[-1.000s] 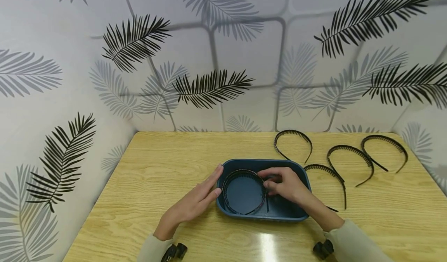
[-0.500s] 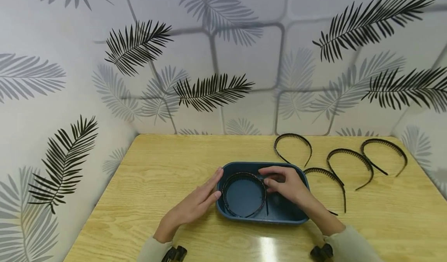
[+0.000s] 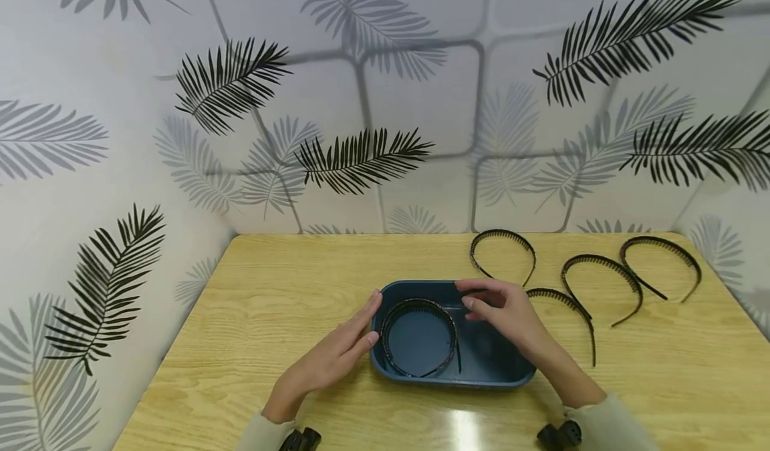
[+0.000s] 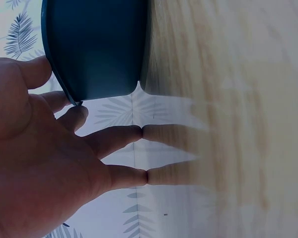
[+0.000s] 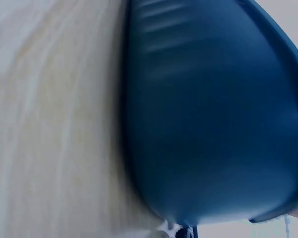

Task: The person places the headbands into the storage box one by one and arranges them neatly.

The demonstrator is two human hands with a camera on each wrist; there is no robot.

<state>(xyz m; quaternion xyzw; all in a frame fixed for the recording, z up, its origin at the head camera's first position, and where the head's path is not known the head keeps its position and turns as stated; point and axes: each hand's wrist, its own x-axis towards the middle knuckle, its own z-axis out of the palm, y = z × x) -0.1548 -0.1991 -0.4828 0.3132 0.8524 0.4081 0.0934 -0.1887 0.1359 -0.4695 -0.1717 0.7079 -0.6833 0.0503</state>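
A dark blue plastic tray sits on the wooden table. One black toothed headband lies coiled in its left half. My left hand rests with straight fingers against the tray's left rim; in the left wrist view the left hand is spread beside the tray's outer wall. Over the tray's right half hovers my right hand, fingers relaxed and holding nothing, just clear of the headband. In the right wrist view only the tray's wall and the table show.
Several more black headbands lie on the table right of the tray: one behind it, one touching its right side, and two further right. Leaf-patterned walls close the table's back and left.
My right hand has let go of the headband in the tray and drawn up and to the right. The left hand has stayed at the rim.
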